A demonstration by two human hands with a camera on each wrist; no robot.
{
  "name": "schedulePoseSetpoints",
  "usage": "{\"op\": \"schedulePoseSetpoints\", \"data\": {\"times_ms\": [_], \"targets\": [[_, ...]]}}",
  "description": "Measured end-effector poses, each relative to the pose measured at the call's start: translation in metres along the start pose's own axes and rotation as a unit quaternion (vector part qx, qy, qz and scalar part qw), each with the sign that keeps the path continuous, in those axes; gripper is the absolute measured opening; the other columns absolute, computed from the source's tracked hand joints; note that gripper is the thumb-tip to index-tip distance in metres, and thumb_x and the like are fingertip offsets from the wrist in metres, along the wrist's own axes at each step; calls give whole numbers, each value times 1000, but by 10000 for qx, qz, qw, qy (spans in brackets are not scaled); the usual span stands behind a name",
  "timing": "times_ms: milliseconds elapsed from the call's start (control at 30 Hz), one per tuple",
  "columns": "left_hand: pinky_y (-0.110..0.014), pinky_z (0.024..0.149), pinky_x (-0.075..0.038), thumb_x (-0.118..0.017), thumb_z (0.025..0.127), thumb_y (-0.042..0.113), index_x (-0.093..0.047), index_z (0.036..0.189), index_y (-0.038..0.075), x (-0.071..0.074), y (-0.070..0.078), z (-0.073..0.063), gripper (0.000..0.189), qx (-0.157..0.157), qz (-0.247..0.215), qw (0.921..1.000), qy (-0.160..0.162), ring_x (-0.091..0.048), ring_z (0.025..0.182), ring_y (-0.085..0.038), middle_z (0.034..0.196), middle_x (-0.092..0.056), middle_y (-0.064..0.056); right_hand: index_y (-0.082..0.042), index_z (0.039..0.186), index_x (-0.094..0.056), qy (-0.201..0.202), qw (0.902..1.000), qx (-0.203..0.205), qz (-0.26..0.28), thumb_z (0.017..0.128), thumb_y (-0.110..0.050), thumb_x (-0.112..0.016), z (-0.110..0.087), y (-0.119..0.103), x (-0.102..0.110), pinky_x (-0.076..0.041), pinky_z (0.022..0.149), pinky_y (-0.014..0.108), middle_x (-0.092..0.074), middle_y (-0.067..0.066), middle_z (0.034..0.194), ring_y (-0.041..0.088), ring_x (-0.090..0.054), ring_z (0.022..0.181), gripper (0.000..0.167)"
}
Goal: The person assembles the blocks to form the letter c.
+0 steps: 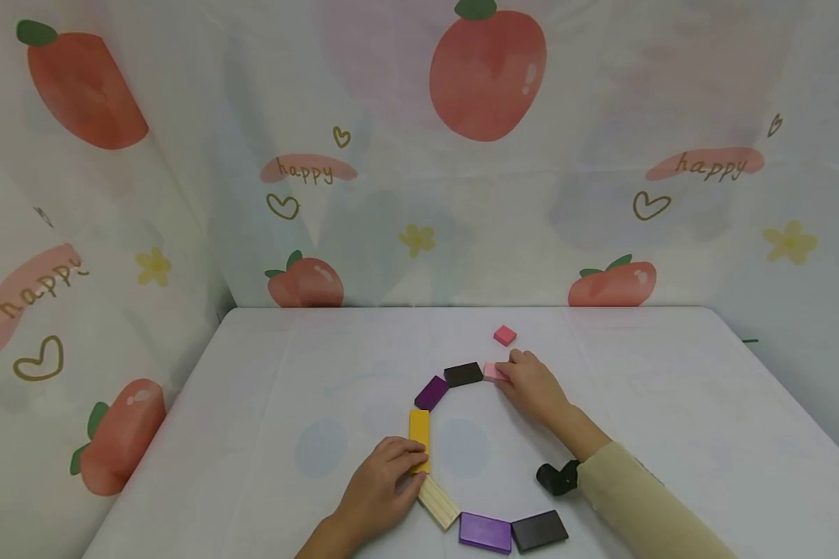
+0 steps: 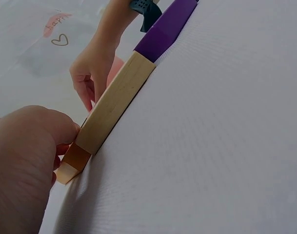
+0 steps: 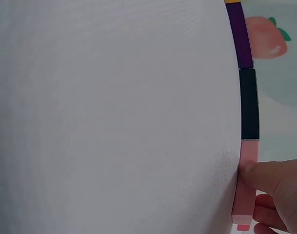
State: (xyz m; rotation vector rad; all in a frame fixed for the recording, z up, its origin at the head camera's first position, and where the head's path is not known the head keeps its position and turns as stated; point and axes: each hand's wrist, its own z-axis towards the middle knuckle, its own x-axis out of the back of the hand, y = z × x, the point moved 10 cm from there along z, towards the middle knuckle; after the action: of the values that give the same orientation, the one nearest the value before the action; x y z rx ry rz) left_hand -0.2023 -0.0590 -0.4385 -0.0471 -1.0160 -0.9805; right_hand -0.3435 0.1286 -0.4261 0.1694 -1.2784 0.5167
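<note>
Several flat blocks form an open curve on the table. In the head view my right hand [image 1: 534, 388] pinches the pale pink block [image 1: 492, 372] at the curve's upper end, against a black block [image 1: 463, 375]. The right wrist view shows the thumb on the near side of that pink block [image 3: 246, 195]. My left hand [image 1: 381, 485] holds the yellow block [image 1: 419, 427], fingers across it and thumb low by its joint with the plain wooden block [image 1: 438, 503]. In the left wrist view the wooden block [image 2: 114, 105] meets a purple block [image 2: 165, 31].
A darker pink block [image 1: 505, 335] lies beyond the right hand. A dark purple block [image 1: 431, 394] joins yellow and black. The curve's near end has a purple block [image 1: 485, 532] and a black one [image 1: 540, 531]. A black wrist device [image 1: 558, 477] sits at the right sleeve [image 1: 650, 497].
</note>
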Motion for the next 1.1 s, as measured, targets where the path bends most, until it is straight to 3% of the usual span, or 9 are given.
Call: {"op": "schedulePoseSetpoints", "data": {"times_ms": [433,700,967,1100], "targets": [[-25,89,-44,-68,81,15,-70,100,8,0,-1,0,20,62,-10,10000,-42,-51,102,-11,107,-60,4,5,89,-68,501,9981,369,-29,69,-8,-79,-5,-10,9,-37,54,25,-41,2,70,18,-38,65,26],[-25,90,-44,-68,81,15,-70,100,8,1,-1,0,20,47,-25,10000,-20,-51,102,-11,107,-60,4,3,97,-69,136,9996,219,-75,74,-12,-77,0,-4,1,-41,58,27,-45,3,73,19,-42,69,29],[-25,89,-44,-68,81,15,-70,99,8,1,0,0,19,21,-32,10000,2,-51,102,-12,107,-60,4,3,99,-69,183,9994,293,-14,74,-10,-76,-1,-4,3,-43,60,28,-47,4,75,20,-44,71,30],[-24,89,-44,-68,81,14,-70,99,8,0,0,0,20,38,-36,10000,-24,-51,102,-11,107,-60,4,0,94,-69,113,9996,252,74,76,-10,-74,0,-4,2,-40,59,28,-44,2,73,19,-42,70,21]]}}
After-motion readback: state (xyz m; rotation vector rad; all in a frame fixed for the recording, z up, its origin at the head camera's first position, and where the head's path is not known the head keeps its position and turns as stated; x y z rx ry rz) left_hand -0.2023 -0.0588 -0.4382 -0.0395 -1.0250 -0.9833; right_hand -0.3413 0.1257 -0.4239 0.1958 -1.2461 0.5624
